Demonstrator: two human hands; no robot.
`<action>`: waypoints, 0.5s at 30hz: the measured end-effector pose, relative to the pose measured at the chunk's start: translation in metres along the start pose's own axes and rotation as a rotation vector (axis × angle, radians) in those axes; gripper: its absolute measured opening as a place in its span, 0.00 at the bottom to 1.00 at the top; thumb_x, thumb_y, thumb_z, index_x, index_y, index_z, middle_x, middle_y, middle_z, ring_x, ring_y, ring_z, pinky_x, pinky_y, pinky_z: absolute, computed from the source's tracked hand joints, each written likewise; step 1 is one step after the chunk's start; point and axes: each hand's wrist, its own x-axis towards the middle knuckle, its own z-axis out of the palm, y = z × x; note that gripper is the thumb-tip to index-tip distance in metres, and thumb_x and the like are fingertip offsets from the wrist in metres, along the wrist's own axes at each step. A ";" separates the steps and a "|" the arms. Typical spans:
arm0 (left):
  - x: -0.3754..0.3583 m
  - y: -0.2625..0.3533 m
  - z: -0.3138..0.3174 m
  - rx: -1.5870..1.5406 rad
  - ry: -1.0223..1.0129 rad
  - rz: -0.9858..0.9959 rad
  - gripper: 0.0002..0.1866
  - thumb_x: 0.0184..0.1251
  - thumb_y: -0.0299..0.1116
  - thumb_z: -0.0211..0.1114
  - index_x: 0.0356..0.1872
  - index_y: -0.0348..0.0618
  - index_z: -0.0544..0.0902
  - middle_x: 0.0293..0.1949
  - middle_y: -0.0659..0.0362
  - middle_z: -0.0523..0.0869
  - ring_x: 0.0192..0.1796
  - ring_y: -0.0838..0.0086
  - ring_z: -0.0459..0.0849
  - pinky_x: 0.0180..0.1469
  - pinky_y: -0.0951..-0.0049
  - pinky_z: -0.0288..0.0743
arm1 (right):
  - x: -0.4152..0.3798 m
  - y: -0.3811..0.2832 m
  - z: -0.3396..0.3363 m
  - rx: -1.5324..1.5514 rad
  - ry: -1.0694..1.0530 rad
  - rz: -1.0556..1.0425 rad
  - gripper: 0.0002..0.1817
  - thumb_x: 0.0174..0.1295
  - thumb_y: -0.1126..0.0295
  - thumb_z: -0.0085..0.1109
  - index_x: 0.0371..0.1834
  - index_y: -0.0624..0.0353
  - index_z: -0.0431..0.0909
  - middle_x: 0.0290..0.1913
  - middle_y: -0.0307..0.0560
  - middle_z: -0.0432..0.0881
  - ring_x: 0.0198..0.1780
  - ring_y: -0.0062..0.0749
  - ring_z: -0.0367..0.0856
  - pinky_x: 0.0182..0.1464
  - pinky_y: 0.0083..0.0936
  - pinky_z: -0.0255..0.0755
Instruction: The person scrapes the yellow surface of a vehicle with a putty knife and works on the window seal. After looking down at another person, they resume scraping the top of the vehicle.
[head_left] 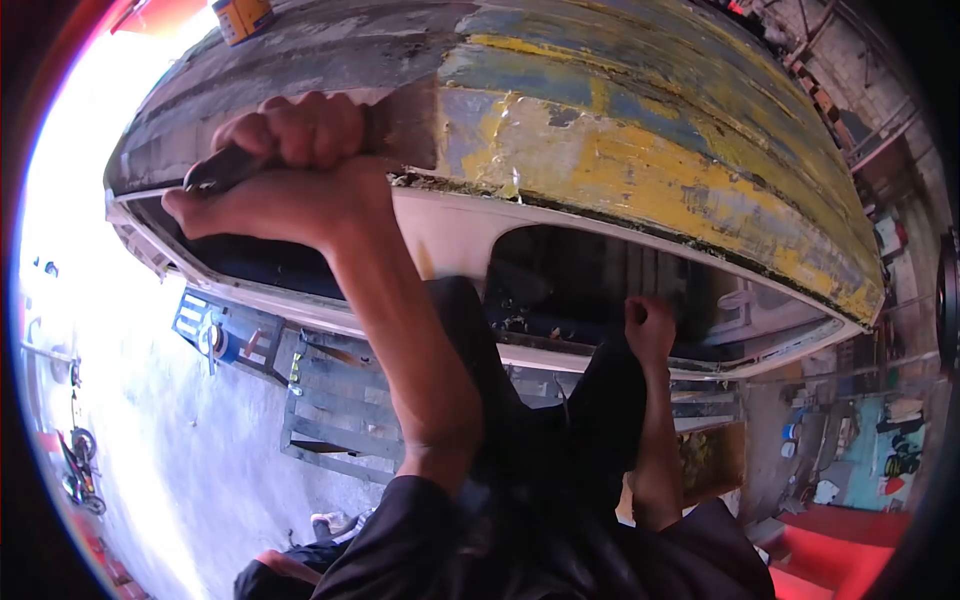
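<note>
Gripping a dark tool point(225, 168) at 10 o'clock, the left hand point(290, 135) squeezed tight, likely to stop slips on the roof point(520, 120) at 12. At 3, the right hand point(651, 328) curled near a knee point(616, 372); I couldn't tell if it held anything.

Left arm point(385, 300): extended forward | Left hand point(290, 188): fingers point(310, 125) curled, thumb point(190, 214) outstretched | Right hand point(650, 328): beside knee point(617, 372), fingers indistinct

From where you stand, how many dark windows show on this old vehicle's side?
2: the left window, partly covered by the left hand, and the right window, partly covered by the right hand. Any on the far side would be hidden from here.
</note>
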 end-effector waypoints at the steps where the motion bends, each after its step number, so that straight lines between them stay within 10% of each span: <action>1: -0.001 -0.011 0.001 0.051 0.038 -0.019 0.41 0.67 0.81 0.33 0.18 0.49 0.61 0.12 0.65 0.53 0.15 0.74 0.48 0.20 0.69 0.42 | -0.001 0.003 0.003 -0.011 0.033 -0.021 0.07 0.65 0.64 0.67 0.40 0.52 0.89 0.37 0.51 0.87 0.41 0.50 0.87 0.45 0.41 0.80; 15: -0.009 -0.022 -0.007 0.093 0.070 -0.037 0.42 0.69 0.80 0.29 0.17 0.52 0.65 0.11 0.67 0.53 0.15 0.76 0.46 0.20 0.70 0.40 | 0.003 0.000 0.007 0.010 0.064 -0.114 0.05 0.64 0.66 0.68 0.37 0.54 0.88 0.35 0.51 0.86 0.38 0.50 0.86 0.43 0.43 0.79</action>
